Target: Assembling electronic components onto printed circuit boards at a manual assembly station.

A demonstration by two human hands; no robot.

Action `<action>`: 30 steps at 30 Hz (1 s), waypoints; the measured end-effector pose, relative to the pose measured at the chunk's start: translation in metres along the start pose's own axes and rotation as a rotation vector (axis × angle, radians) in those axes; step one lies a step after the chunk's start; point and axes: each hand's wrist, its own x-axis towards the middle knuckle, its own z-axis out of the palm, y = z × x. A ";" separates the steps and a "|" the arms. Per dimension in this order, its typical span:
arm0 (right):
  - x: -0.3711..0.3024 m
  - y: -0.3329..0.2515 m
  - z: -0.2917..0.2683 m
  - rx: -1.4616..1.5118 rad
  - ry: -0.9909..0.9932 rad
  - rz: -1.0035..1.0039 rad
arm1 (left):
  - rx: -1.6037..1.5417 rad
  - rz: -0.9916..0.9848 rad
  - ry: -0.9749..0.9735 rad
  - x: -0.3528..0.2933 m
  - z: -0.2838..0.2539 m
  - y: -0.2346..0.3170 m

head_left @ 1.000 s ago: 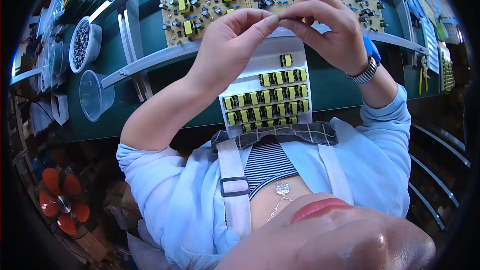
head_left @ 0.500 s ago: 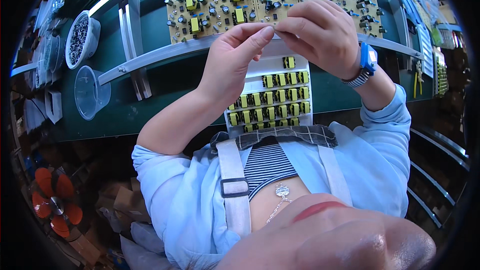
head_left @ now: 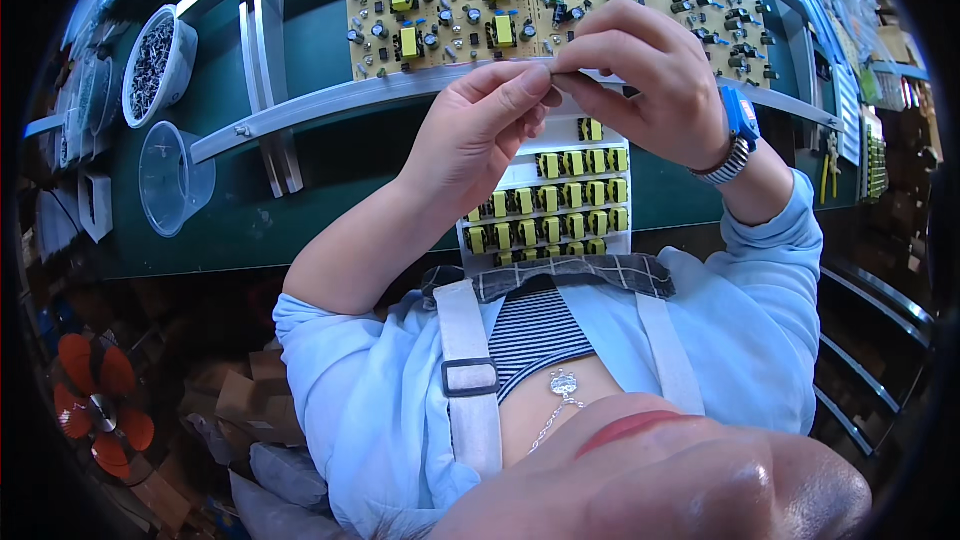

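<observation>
My left hand [head_left: 490,120] and my right hand [head_left: 645,80] meet fingertip to fingertip above the near rail. Thumb and fingers are pinched on both; whatever they hold between them is too small to make out. Just below the hands lies a white tray [head_left: 520,174] with rows of yellow-and-black transformers [head_left: 550,230]. Beyond them is a tan circuit board panel [head_left: 460,44], set in a metal frame and studded with capacitors and other parts. Several yellow transformers [head_left: 500,32] stand on its left part.
The metal frame rail [head_left: 330,105] crosses the green table [head_left: 110,258]. At the left are a white bowl [head_left: 187,68] of small metal-legged parts and a clear plastic tub [head_left: 200,180]. An orange fan [head_left: 130,375] stands low at left. Yellow-handled tweezers or pliers [head_left: 829,175] lie at right.
The view has shifted slightly, so the board and tray appear a little further right and lower. Both hands stay pinched together, with the left fingers more curled under.
</observation>
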 end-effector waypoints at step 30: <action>0.041 0.083 0.059 -0.585 -0.231 -0.011 | 0.322 -0.008 -0.027 -0.022 -0.049 -0.010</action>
